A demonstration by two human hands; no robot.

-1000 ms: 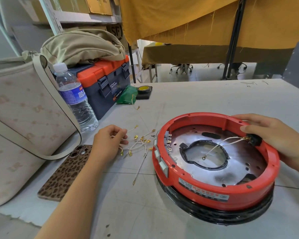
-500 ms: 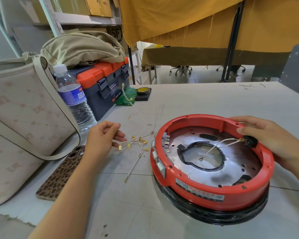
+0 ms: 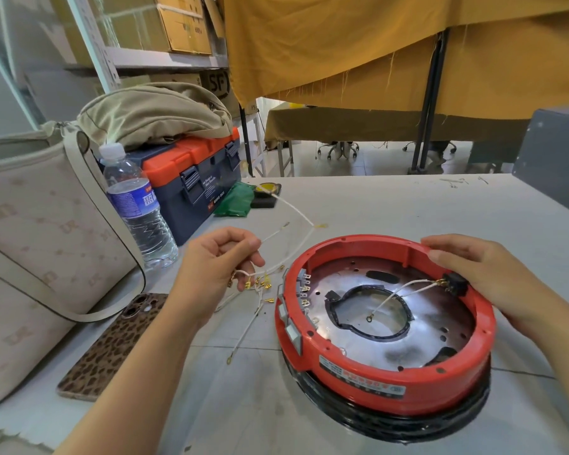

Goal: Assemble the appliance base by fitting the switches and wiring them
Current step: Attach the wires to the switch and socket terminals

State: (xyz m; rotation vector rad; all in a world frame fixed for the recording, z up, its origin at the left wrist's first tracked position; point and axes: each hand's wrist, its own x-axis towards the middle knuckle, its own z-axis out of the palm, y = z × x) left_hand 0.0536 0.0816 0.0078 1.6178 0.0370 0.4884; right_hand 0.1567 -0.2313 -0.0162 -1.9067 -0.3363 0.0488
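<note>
A round red appliance base (image 3: 368, 379) lies open side up on the table, with a shiny metal plate (image 3: 418, 343) inside. A black switch (image 3: 455, 284) sits in its right rim, two white wires (image 3: 404, 289) running from it into the middle. My right hand (image 3: 483, 274) grips the rim by that switch. My left hand (image 3: 220, 267) pinches white wires with brass terminals (image 3: 296, 244), lifted above a loose bundle of wires (image 3: 253, 307) left of the base. Switch terminals (image 3: 304, 290) line the inner left wall.
A leopard-print phone (image 3: 112, 346) lies at the front left beside a beige bag (image 3: 37, 244). Behind stand a water bottle (image 3: 138, 208), a blue and orange toolbox (image 3: 194, 178) under a khaki bag, a green pouch (image 3: 235, 200) and a tape measure (image 3: 268, 192).
My left hand has lifted wires out of the loose bundle and raised them toward the base. My right hand stays on the rim by the switch.
</note>
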